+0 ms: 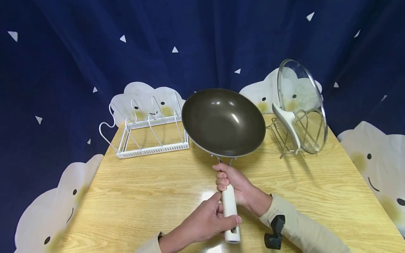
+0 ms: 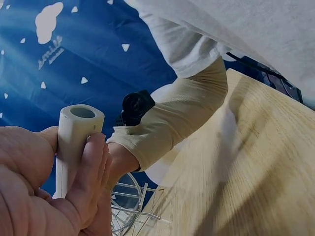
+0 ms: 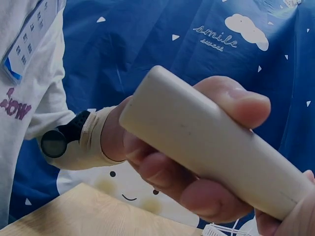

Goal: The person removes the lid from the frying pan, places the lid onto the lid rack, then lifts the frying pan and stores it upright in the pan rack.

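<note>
L hand [image 1: 205, 218] & R hand [image 1: 235, 182] grip wok [image 1: 224, 123] by pale hdl. [image 1: 229, 203], lower ctr. White wire rack [image 1: 153, 151] mid-L; glass lid [image 1: 305, 105] upright in metal rack [image 1: 286, 153], mid-R.

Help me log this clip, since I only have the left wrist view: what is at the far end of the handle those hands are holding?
Observer: In the head view, a pan with a dark inside is joined to the far end of the handle.
Operator: Which of the hands is closer to the pan?
Observer: The right hand grips nearer the pan than the left hand does.
Operator: Is anything on the table to the left of the pan?
Observer: Yes, a white rack with upright wire loops stands on the table there.
</note>
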Tool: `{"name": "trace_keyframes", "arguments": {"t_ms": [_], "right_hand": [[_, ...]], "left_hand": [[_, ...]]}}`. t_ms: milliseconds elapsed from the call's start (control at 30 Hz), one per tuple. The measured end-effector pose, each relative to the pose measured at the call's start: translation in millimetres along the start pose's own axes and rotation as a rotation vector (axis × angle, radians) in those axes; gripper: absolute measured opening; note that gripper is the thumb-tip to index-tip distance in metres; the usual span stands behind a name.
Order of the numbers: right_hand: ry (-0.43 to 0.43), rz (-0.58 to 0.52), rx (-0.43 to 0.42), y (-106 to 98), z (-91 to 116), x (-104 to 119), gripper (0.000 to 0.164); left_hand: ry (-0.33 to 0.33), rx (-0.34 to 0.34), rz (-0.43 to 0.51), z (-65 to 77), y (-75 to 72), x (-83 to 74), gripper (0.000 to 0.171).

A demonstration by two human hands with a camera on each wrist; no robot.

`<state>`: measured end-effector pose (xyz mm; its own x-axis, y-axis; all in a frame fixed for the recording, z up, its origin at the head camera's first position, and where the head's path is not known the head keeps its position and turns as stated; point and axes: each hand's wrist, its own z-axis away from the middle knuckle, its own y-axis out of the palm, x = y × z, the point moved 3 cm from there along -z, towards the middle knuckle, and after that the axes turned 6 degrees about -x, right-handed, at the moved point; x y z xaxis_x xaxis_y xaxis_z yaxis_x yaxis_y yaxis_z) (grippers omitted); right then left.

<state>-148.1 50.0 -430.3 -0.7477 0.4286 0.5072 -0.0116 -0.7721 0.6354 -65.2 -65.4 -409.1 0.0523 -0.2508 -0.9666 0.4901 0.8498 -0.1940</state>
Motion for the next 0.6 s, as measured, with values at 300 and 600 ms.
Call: {"name": "trace_keyframes", "arguments": {"t_ms": [300, 600], "right_hand": [[-0.028, -0.004, 0.056, 9.1, -0.1, 6.2, 0.044], [-0.004, -0.052, 0.078, 15.4, 3.9, 11.1, 0.044]], "left_hand": [[-0.012, -0.035, -0.087, 2.1, -6.4, -9.4, 0.051], [0.012, -0.055, -0.182, 2.6, -9.1, -18.9, 0.042]]}}
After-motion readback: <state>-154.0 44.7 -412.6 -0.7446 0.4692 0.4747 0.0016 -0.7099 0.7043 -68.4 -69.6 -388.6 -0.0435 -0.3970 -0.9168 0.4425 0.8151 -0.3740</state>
